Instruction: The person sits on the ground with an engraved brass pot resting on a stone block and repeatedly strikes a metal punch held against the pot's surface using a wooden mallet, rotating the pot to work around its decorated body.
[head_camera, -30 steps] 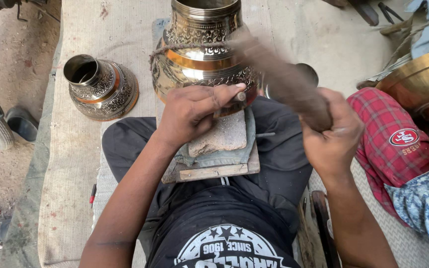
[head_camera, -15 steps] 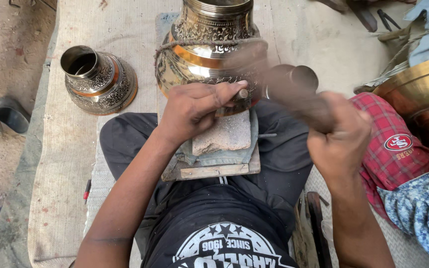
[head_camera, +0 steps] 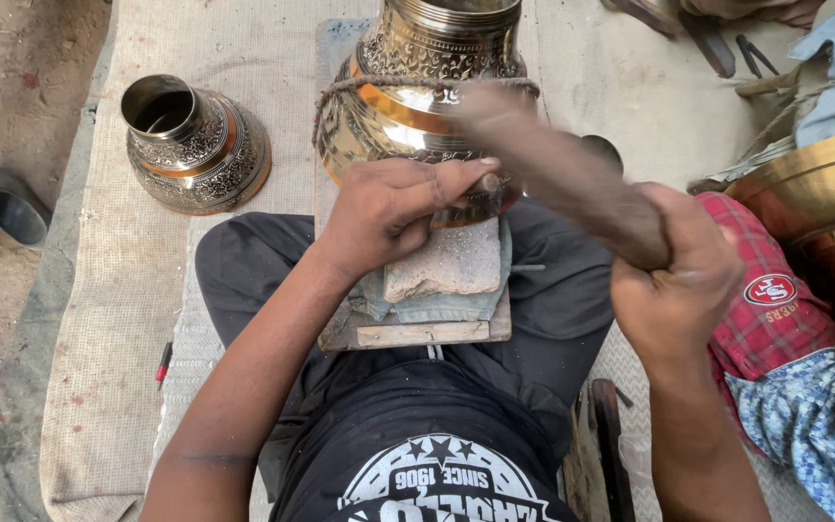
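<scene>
A large engraved brass vessel (head_camera: 408, 87) with a rope around its shoulder lies between my legs, resting on a padded wooden board (head_camera: 437, 290). My left hand (head_camera: 393, 208) pinches a small chisel-like tool against the vessel's lower band; the tool is mostly hidden by my fingers. My right hand (head_camera: 674, 275) grips a dark wooden mallet (head_camera: 562, 174), which is blurred and slants up-left toward the tool.
A second, smaller engraved brass vessel (head_camera: 195, 145) stands on the woven mat (head_camera: 118, 319) at the left. Large brass bowls (head_camera: 823, 213) and another person's checked sleeve (head_camera: 775, 309) lie at the right. A red pen (head_camera: 162, 364) lies on the mat. Tools (head_camera: 717, 43) rest at the far right.
The mallet's head has swung down toward the tool in my left hand. The camera has tilted slightly. My left hand stays on the vessel.
</scene>
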The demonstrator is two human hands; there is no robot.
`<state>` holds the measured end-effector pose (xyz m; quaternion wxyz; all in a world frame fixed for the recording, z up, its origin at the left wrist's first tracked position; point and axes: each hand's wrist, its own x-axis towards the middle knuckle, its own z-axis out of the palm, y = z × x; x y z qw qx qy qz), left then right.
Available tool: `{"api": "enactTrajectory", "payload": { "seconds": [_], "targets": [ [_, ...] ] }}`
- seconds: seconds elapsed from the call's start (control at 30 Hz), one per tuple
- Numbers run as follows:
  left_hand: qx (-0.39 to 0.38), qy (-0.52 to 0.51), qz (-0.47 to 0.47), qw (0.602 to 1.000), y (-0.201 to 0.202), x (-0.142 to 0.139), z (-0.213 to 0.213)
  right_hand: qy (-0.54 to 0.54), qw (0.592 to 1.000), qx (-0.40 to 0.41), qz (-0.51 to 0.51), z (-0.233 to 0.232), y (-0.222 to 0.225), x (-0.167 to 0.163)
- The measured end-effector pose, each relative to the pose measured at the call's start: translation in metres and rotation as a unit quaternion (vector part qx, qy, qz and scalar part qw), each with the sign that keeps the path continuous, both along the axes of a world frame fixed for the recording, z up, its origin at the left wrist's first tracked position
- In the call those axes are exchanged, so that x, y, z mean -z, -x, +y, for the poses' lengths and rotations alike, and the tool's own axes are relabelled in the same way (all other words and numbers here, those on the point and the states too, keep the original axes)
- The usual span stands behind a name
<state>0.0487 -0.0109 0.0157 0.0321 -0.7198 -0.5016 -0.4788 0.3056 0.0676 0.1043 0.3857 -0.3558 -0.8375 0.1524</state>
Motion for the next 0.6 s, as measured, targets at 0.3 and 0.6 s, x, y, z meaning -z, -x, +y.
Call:
{"api": "enactTrajectory", "payload": {
  "seconds": [0.3, 0.6],
  "targets": [
    [0.003, -0.027, -0.02, 0.999, 0.001, -0.007, -0.004, -0.097, 0.99, 0.013, -0.106, 0.001, 0.003, -0.005],
    [0.002, 0.003, -0.015, 1.0, 0.01, 0.012, -0.007, -0.065, 0.996, -0.014, -0.053, 0.0, 0.0, 0.006]
  ]
}}
